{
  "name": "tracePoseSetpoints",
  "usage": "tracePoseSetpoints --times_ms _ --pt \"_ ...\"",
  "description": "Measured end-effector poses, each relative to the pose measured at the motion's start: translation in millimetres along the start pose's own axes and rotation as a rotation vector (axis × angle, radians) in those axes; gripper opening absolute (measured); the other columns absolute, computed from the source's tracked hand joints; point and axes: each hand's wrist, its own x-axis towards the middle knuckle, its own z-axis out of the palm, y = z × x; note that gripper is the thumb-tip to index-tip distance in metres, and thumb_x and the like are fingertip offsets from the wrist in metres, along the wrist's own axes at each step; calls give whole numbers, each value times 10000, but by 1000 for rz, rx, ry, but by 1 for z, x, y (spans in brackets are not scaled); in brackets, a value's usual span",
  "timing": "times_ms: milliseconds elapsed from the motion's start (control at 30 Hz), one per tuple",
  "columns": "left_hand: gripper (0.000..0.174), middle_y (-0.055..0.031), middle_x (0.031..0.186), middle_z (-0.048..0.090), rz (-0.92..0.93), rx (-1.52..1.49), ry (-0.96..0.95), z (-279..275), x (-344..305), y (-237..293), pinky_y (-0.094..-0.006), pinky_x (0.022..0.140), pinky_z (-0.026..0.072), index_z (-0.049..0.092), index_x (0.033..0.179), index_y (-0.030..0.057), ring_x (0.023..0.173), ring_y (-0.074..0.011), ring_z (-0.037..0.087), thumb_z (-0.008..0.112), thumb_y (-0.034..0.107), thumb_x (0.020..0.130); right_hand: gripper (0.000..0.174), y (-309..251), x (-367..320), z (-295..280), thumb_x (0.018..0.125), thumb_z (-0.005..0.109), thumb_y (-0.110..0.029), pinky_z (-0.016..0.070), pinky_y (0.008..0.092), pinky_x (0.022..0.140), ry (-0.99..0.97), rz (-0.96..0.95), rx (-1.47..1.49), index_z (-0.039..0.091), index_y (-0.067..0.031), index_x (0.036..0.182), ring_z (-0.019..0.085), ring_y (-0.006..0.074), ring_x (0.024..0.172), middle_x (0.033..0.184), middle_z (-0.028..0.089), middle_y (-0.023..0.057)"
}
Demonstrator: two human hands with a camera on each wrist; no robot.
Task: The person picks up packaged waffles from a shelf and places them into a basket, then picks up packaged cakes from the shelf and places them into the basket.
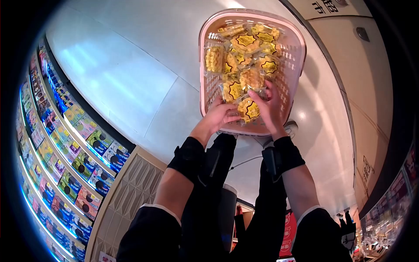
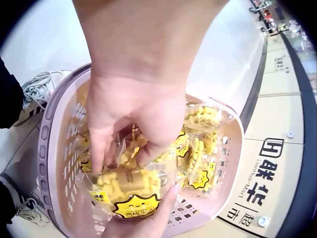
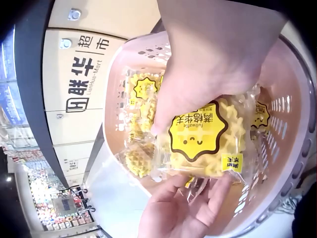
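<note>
My right hand (image 1: 271, 109) holds a clear-wrapped waffle (image 3: 198, 134) above the near end of a pink basket (image 1: 297, 56). Its thumb lies along one side of the wrapper, and a yellow sun-shaped label with a smiling face shows on top. From the other side, my left hand (image 1: 219, 117) reaches in, thumb and fingers (image 2: 97, 153) spread apart, their tips right at the edge of the same pack. Under both hands, the basket carries several more wrapped waffles (image 1: 244, 40) with the same yellow labels.
Shelves of colourful snack boxes (image 1: 70, 153) run along the left. A pale counter panel with store lettering (image 2: 257, 173) stands on the right. Smooth light floor (image 1: 118, 78) surrounds the basket, and the person's shoes (image 2: 42, 91) are close to its rim.
</note>
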Motion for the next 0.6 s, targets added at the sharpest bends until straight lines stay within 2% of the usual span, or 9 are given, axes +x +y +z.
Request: tracePoseSetpoints --times_ms 100,167,200,267,300,367,433,467,600 --pt "460 -124 1281 496 10 -60 -53 -4 -12 -12 -450 840 535 326 1344 100 1100 -276 579 499 109 918 614 -2 -8 1 814 769 -128 491 232 714 -37 23 59 406 65 1270 607 124 871 1003 619 110" --pt "512 -128 1313 483 -11 -196 -198 -3 -16 -12 -466 881 500 300 1386 97 1158 -280 551 481 225 925 603 -16 -21 8 824 758 -116 493 245 760 -21 24 129 402 65 1275 596 133 926 1056 604 117" --pt "591 -117 1334 481 69 -167 -239 6 -26 -10 -451 923 465 281 1426 85 1172 -262 535 461 384 950 595 -25 -27 11 830 750 -111 483 258 807 12 -29 148 399 63 1278 580 142 974 1086 585 121" --pt "614 -109 1337 484 191 -7 -197 20 -43 -4 -434 942 453 281 1436 85 1178 -250 529 470 417 955 608 -38 -39 9 851 715 -78 423 305 959 27 -127 154 368 53 1332 514 174 1118 1209 513 138" --pt "638 -101 1339 488 307 146 -148 28 -59 0 -417 960 442 282 1446 84 1183 -239 522 478 450 961 608 -47 -51 9 851 715 -78 423 305 959 28 -129 154 368 53 1332 514 174 1118 1209 513 138" --pt "626 -86 1322 498 350 338 -56 53 -94 20 -377 985 430 295 1429 55 1187 -201 507 555 378 960 623 -79 -69 6 878 670 -55 382 341 1014 4 -236 156 327 41 1390 482 191 1165 1272 475 141" --pt "645 -93 1305 492 571 283 -101 71 -111 28 -296 967 434 267 1423 19 1174 -150 495 649 130 915 596 -123 -90 -6 920 593 -43 356 350 1041 22 -314 74 293 21 1431 469 202 1186 1300 454 131" --pt "621 -86 1300 501 589 234 -107 81 -124 32 -303 982 427 269 1425 20 1170 -145 499 626 60 919 550 -144 -98 -12 937 563 -50 353 350 1042 49 -291 127 310 17 1421 472 200 1181 1283 462 126" --pt "552 -71 1284 519 654 205 -159 119 -178 49 -293 980 428 321 1394 16 1157 -136 510 612 57 927 400 -204 -123 -28 978 503 -110 372 313 998 187 -290 243 381 -23 1349 478 162 1125 1217 486 73"
